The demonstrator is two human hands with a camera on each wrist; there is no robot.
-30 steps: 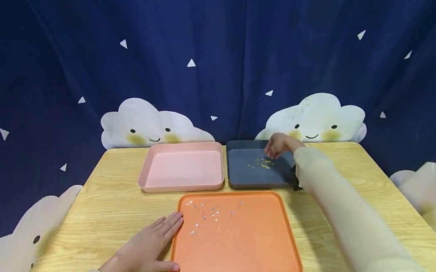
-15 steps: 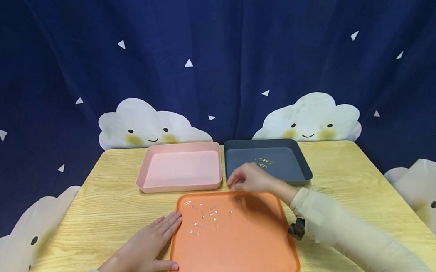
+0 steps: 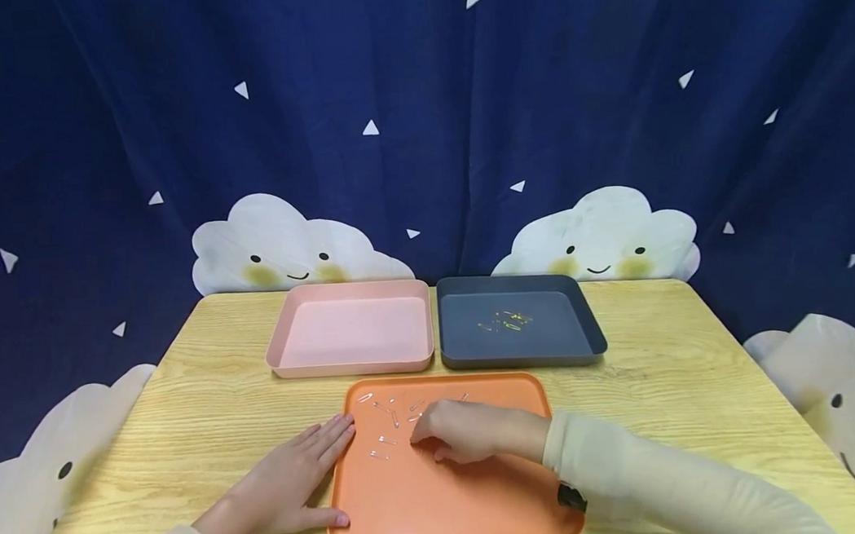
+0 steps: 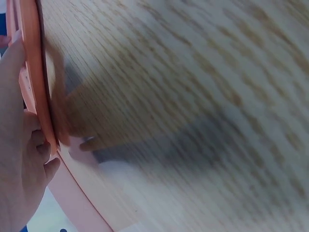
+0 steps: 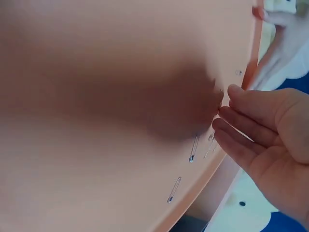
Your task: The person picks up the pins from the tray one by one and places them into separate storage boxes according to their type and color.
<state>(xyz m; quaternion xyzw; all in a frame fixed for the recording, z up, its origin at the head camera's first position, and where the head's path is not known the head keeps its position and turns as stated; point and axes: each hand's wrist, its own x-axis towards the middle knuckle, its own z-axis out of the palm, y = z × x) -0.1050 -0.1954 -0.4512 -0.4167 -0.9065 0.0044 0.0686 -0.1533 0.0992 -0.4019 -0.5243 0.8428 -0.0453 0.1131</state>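
Safety pins (image 5: 194, 149), likely light, stiff and slippery, lie on the orange tray (image 3: 457, 506), lower centre; pinch one mid-wire. Your right hand (image 3: 463, 431) forms a near-pinch, hold unclear; your left hand (image 3: 287, 488) touches the tray, fingers straight, gripping nothing.

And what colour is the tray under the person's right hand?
The tray is plain orange, seen best in the head view.

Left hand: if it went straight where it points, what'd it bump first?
The left hand seems to touch the orange tray; straight on, probably the silver safety pins, though depth is unclear.
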